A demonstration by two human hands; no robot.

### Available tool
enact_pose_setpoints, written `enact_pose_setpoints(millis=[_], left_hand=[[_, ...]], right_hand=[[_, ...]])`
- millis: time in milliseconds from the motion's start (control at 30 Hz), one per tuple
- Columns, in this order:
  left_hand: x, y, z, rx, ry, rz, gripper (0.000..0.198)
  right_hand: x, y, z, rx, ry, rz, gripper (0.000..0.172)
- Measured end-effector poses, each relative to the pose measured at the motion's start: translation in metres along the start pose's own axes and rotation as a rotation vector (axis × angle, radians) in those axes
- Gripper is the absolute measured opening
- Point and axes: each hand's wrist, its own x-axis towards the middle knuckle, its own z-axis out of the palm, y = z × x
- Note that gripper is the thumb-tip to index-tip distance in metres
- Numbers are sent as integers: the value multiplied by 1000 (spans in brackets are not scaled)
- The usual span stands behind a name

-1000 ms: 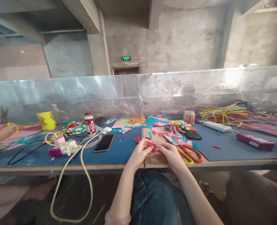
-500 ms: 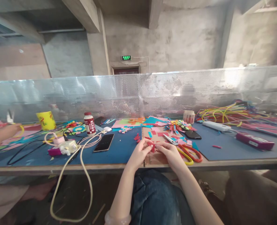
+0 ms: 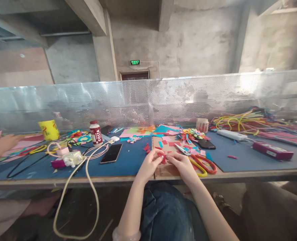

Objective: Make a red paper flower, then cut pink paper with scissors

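Note:
Between my fingertips, over the brown board at the table's front edge, is a small piece of red paper [image 3: 161, 158]. My left hand [image 3: 151, 163] pinches it from the left, with the fingers partly covering it. From the other side my right hand [image 3: 180, 162] closes thumb and forefinger on its right edge. Just right of my right hand lie scissors [image 3: 204, 165] with orange and yellow handles, blades pointing away. A folded red paper piece [image 3: 146, 148] rests on the blue mat beyond my left hand. Red, pink and blue paper scraps [image 3: 172, 144] lie around.
A phone [image 3: 111, 153], a COSTA bottle [image 3: 96, 133] and looped cables [image 3: 89, 187] stand to the left. Paper flowers [image 3: 191, 134], a dark phone [image 3: 206, 144] and a white power strip [image 3: 232, 135] sit right. A co-worker's hand [image 3: 6, 143] reaches in at far left.
My hands keep nearly the same pose, and the red paper looks slightly turned. At far left, the co-worker's hand no longer holds up the yellow-handled scissors, which lie on the table.

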Motion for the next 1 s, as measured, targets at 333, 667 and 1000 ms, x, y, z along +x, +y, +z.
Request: enact_pose_setpoints(millis=[333, 667, 1000], left_hand=[[-1, 0, -1, 63, -15, 21, 10], [-1, -2, -2, 106, -27, 59, 13], [0, -4, -2, 142, -1, 67, 14]], right_hand=[[1, 3, 0, -16, 3, 17, 24], [1, 2, 0, -12, 15, 17, 25], [0, 0, 2, -27, 40, 18, 25]])
